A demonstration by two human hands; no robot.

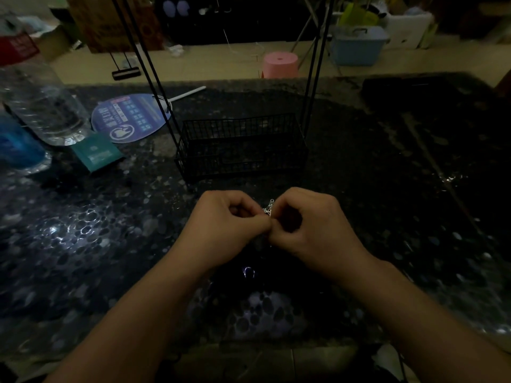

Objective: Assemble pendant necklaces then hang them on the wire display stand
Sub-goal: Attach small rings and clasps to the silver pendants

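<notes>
Fingers (260, 217) pinched on necklace (268, 207)

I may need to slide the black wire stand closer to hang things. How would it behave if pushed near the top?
The wire stand looks light: thin black wire, an open mesh basket at its base. Its tall slim uprights rise out of view, so a high push would probably tip it. On the glossy table, a low push would likely slide it.

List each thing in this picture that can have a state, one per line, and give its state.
Left hand: fingers curled, pinching the chain.
Right hand: fingers curled, pinching the chain.
Chain: held between both hands, above the table.
Wire basket: upright.
Water bottle: upright.
Fan: lying flat.
</notes>
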